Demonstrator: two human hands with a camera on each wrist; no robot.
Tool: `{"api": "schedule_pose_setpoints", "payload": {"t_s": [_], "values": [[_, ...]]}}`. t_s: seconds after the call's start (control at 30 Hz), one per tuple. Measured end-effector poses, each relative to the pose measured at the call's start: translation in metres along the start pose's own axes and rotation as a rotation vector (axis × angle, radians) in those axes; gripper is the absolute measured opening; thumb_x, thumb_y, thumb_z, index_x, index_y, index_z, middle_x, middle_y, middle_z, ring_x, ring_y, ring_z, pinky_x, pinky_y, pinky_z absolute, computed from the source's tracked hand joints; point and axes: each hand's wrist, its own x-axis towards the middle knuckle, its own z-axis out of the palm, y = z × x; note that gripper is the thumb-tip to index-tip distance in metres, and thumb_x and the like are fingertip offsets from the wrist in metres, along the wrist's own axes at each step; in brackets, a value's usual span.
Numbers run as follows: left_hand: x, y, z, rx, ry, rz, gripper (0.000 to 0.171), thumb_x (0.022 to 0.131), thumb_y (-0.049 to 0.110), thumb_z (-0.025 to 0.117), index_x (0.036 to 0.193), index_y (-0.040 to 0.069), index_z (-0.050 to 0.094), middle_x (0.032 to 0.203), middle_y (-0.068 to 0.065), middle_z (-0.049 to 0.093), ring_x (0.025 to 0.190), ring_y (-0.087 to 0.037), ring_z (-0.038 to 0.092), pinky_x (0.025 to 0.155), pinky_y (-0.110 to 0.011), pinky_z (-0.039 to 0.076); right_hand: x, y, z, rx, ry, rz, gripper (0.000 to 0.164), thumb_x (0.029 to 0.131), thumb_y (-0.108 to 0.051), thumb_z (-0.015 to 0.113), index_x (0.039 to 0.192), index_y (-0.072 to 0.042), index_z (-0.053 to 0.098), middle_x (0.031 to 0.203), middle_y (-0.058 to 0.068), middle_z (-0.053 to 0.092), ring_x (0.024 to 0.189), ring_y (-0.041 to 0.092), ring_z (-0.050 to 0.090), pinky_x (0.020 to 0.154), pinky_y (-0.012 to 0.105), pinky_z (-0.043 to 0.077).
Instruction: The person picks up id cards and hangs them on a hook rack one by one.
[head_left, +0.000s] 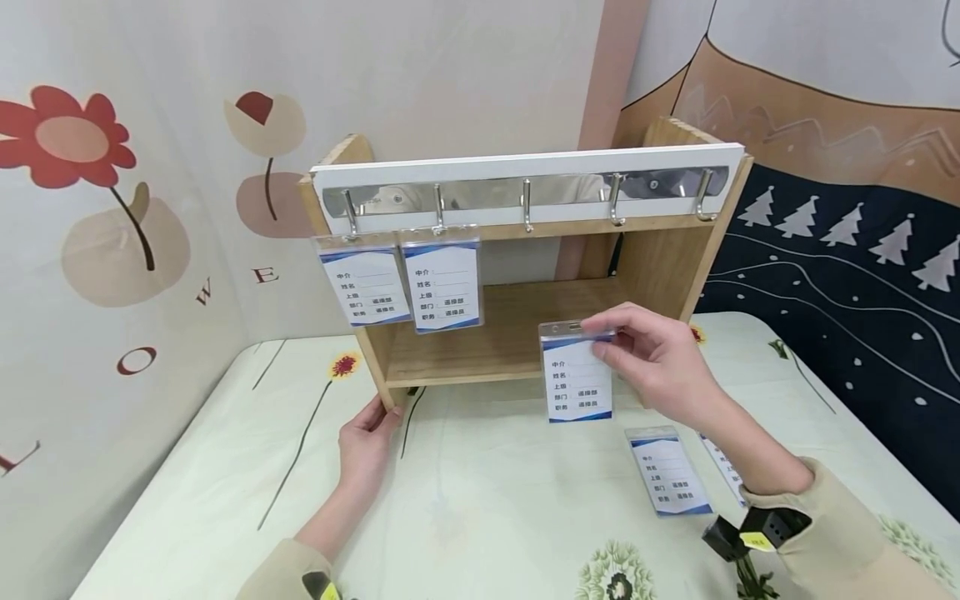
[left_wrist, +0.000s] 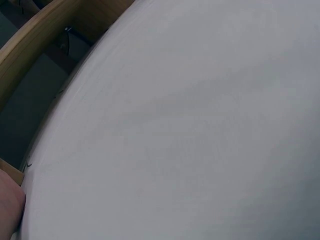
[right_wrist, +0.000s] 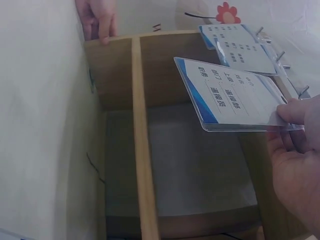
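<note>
My right hand (head_left: 663,362) pinches the upper right corner of a clear-sleeved ID badge (head_left: 576,379), held upright in front of the wooden shelf (head_left: 502,321), below the hooks. In the right wrist view, thumb and fingers grip the slotted end of this badge (right_wrist: 225,97). Two similar badges hang side by side: the left badge (head_left: 366,287) on the first hook (head_left: 350,215) and its neighbour badge (head_left: 442,287) on the second hook (head_left: 438,208). Down at the shelf's lower left corner, my left hand (head_left: 366,450) holds the side panel (head_left: 378,367), thumb in front.
Several hooks line a metal strip on the white rail (head_left: 525,167); those to the right carry nothing. Another badge (head_left: 670,471) lies on the pale tablecloth (head_left: 465,500), with a further badge (head_left: 723,467) partly hidden behind my right forearm. Printed curtains stand behind.
</note>
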Motion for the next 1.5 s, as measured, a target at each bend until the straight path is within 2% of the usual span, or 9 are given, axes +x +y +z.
{"api": "schedule_pose_setpoints", "payload": {"t_s": [0.1, 0.3, 0.37, 0.63, 0.83, 1.03, 1.17, 1.33, 1.5], "values": [[0.000, 0.000, 0.000, 0.001, 0.002, 0.006, 0.048, 0.102, 0.004, 0.061, 0.148, -0.003, 0.050, 0.141, -0.024, 0.056, 0.122, -0.024, 0.061, 0.087, -0.009, 0.050, 0.005, -0.003, -0.001, 0.009, 0.016, -0.008, 0.030, 0.090, 0.017, 0.067, 0.115, 0.002, 0.071, 0.112, 0.000, 0.071, 0.093, 0.013, 0.064, 0.073, 0.016, 0.055], [0.000, -0.001, 0.000, 0.002, 0.008, 0.007, 0.047, 0.102, 0.005, 0.061, 0.147, -0.002, 0.051, 0.140, -0.024, 0.057, 0.111, -0.006, 0.063, 0.087, -0.009, 0.050, 0.016, -0.010, -0.003, 0.028, 0.044, -0.021, 0.031, 0.089, 0.019, 0.067, 0.115, 0.002, 0.071, 0.111, 0.000, 0.071, 0.092, 0.013, 0.064, 0.073, 0.017, 0.055], [-0.001, -0.001, 0.000, 0.006, 0.009, 0.000, 0.047, 0.102, 0.005, 0.062, 0.148, -0.001, 0.051, 0.141, -0.023, 0.058, 0.111, -0.006, 0.063, 0.088, -0.009, 0.050, 0.020, -0.012, -0.002, 0.037, 0.055, -0.022, 0.031, 0.089, 0.018, 0.067, 0.115, 0.002, 0.071, 0.111, 0.001, 0.071, 0.092, 0.013, 0.064, 0.074, 0.016, 0.055], [-0.001, 0.000, 0.000, -0.004, 0.004, -0.003, 0.048, 0.102, 0.006, 0.062, 0.148, -0.001, 0.051, 0.141, -0.024, 0.056, 0.120, -0.019, 0.061, 0.088, -0.009, 0.049, 0.028, -0.014, 0.006, 0.112, 0.116, -0.086, 0.030, 0.089, 0.021, 0.063, 0.116, 0.006, 0.069, 0.112, 0.012, 0.070, 0.094, 0.017, 0.063, 0.075, 0.017, 0.055], [0.000, -0.002, 0.001, -0.003, 0.004, -0.001, 0.048, 0.102, 0.005, 0.062, 0.148, -0.001, 0.051, 0.141, -0.023, 0.057, 0.113, -0.008, 0.063, 0.087, -0.009, 0.050, 0.033, -0.019, 0.013, 0.166, 0.145, -0.099, 0.028, 0.091, 0.021, 0.061, 0.116, 0.011, 0.066, 0.114, 0.010, 0.070, 0.101, 0.018, 0.064, 0.084, 0.019, 0.056], [0.001, -0.002, 0.000, 0.004, -0.002, -0.003, 0.048, 0.102, 0.005, 0.061, 0.149, 0.000, 0.050, 0.142, -0.022, 0.057, 0.110, -0.002, 0.062, 0.088, -0.009, 0.050, 0.040, -0.023, 0.018, 0.173, 0.176, -0.105, 0.030, 0.092, 0.021, 0.059, 0.119, 0.010, 0.066, 0.117, 0.010, 0.069, 0.102, 0.020, 0.063, 0.088, 0.021, 0.056], [0.000, -0.001, 0.000, 0.011, -0.002, -0.004, 0.048, 0.102, 0.005, 0.061, 0.149, -0.001, 0.050, 0.142, -0.022, 0.057, 0.114, -0.008, 0.062, 0.088, -0.009, 0.050, 0.045, -0.025, 0.022, 0.190, 0.189, -0.130, 0.031, 0.093, 0.020, 0.057, 0.119, 0.006, 0.067, 0.117, 0.014, 0.068, 0.102, 0.022, 0.062, 0.086, 0.021, 0.055], [0.000, -0.001, 0.000, 0.029, 0.003, 0.005, 0.048, 0.102, 0.005, 0.061, 0.148, -0.002, 0.050, 0.141, -0.023, 0.057, 0.122, -0.024, 0.061, 0.086, -0.008, 0.050, 0.051, -0.028, 0.026, 0.213, 0.215, -0.176, 0.032, 0.093, 0.021, 0.058, 0.118, 0.004, 0.069, 0.115, 0.016, 0.068, 0.099, 0.021, 0.061, 0.083, 0.022, 0.053], [0.001, -0.001, 0.000, 0.031, 0.010, 0.011, 0.047, 0.102, 0.005, 0.062, 0.147, -0.003, 0.051, 0.140, -0.024, 0.058, 0.123, -0.030, 0.060, 0.085, -0.007, 0.050, 0.058, -0.032, 0.030, 0.221, 0.243, -0.195, 0.029, 0.093, 0.020, 0.059, 0.118, 0.008, 0.067, 0.116, 0.014, 0.068, 0.096, 0.018, 0.061, 0.079, 0.022, 0.053]]}}
